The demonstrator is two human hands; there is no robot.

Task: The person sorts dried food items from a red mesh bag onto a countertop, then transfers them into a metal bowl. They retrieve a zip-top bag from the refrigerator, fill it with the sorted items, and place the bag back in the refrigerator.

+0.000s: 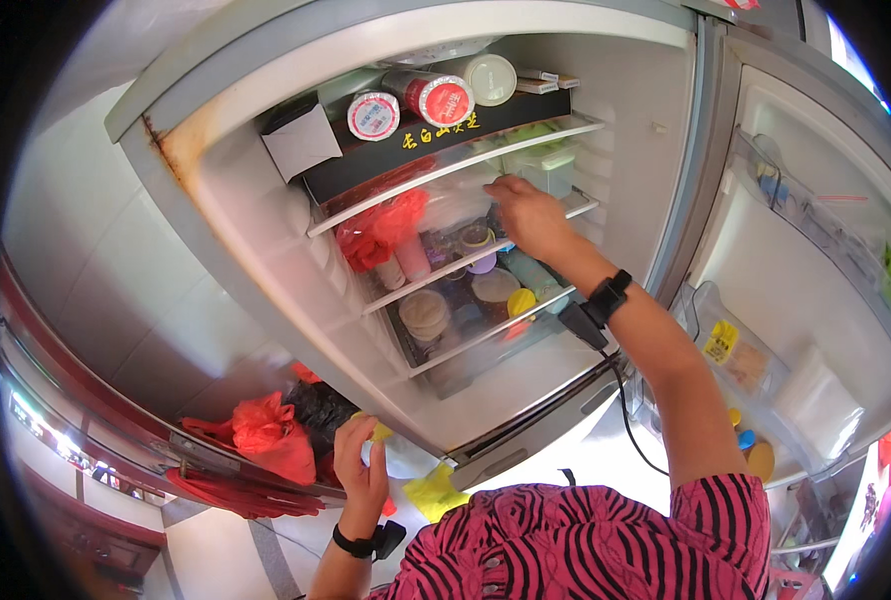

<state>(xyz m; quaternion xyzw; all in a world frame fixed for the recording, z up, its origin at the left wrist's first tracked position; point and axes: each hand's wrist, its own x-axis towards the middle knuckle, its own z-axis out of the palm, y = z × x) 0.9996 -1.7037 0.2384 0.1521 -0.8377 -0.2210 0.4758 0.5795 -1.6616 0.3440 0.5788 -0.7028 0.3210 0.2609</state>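
My right hand (533, 215) reaches into an open refrigerator (633, 157). Its fingertips are together at the edge of a clear plastic bag (457, 199) on the second shelf. Left of that bag lies a red plastic bag (385, 225), and a clear tub with a green lid (543, 161) stands behind my fingers. My left hand (363, 461) is raised outside, by the refrigerator's lower left edge, its fingers bent and apart with nothing seen in them. Each wrist wears a black strap; a cable hangs from the right one.
Cylindrical containers (445, 101) lie on a long black box (445, 139) on the top shelf. Jars (424, 313) fill the lower shelves. The opened door (813, 247) with loaded racks stands at right. Red bags (273, 435) hang at left; a yellow cloth-like item (436, 493) lies below.
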